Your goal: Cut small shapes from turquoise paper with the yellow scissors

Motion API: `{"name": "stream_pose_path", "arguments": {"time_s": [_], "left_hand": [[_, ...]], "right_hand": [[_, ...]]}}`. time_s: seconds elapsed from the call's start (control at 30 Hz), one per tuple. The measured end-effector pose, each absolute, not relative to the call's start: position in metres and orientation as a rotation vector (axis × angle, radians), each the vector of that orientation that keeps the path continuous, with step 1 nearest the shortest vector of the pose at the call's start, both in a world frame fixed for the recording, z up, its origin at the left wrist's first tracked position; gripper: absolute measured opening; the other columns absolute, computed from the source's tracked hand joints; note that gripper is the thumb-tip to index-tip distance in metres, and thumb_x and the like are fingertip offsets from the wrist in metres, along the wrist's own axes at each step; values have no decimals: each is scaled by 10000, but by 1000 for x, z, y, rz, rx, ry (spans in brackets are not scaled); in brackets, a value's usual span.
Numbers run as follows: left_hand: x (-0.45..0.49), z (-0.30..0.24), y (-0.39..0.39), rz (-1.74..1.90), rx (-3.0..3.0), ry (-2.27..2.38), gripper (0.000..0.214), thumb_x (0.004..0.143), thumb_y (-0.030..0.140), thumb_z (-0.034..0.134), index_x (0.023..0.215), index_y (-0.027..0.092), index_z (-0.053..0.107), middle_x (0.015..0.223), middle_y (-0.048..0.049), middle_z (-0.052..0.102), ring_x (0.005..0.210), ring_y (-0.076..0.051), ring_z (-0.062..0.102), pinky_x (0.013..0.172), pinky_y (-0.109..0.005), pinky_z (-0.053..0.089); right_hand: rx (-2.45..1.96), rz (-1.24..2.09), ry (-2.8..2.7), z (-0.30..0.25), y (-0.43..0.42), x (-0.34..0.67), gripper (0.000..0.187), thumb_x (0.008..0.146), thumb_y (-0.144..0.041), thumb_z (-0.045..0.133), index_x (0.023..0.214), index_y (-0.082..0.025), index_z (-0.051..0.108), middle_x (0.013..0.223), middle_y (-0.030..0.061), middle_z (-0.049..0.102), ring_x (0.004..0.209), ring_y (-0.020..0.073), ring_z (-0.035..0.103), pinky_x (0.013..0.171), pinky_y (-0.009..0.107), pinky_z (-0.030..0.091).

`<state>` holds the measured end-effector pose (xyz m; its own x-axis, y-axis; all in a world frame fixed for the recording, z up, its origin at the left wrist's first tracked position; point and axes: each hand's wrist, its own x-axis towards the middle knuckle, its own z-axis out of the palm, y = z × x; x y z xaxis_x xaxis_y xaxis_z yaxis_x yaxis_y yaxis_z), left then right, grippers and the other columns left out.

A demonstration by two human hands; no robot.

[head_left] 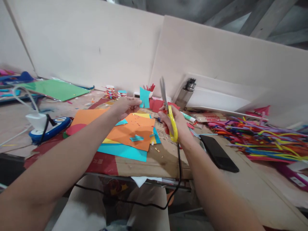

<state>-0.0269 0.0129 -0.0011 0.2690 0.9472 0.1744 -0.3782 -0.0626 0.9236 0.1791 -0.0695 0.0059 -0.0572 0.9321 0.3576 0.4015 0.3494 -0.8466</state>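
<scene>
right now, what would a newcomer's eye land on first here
Probably the yellow-handled scissors, blades up in the right hand. Left of them, the left hand pinches a small blue paper piece. Over at the right lies a bright heap of multicoloured strands.

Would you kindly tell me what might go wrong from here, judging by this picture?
The left hand pinches a small piece of blue paper, so its fingers might get nicked if the scissors in the right hand came close. The black cable hangs in a loop and could snag. Loose blue scraps could scatter.
</scene>
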Motion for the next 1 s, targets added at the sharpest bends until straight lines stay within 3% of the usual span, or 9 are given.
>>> {"name": "stream_pose_path", "arguments": {"time_s": [0.17,0.3,0.67,1.0], "left_hand": [[-6,-8,-7,1023,1499,710,200,659,268,754,584,133,626,547,-11,591,528,-82,522,572,-228,408],[1,-11,-15,901,1669,771,176,682,309,729,652,149,661,574,-14,614,562,-109,545,573,-249,400],[5,-15,-19,913,1770,780,299,742,457,673,788,162,655,650,-4,584,592,-104,511,569,-244,374],[9,-12,-23,995,1661,778,226,704,345,711,649,145,621,538,24,493,513,-71,401,516,-233,292]], "right_hand": [[-1038,682,-1505,1,-61,178,461,746,-503,693,1052,-263,446,636,-68,451,457,85,438,409,215,353],[-996,688,-1526,-4,-59,177,428,727,-466,713,1004,-249,469,634,-73,423,447,73,386,406,218,325],[-1042,644,-1432,-9,-61,175,376,722,-397,717,983,-243,493,655,-67,457,426,63,390,383,215,323],[-1007,655,-1464,-9,-63,168,401,745,-468,687,986,-240,460,676,-59,460,477,85,438,429,238,374]]}}
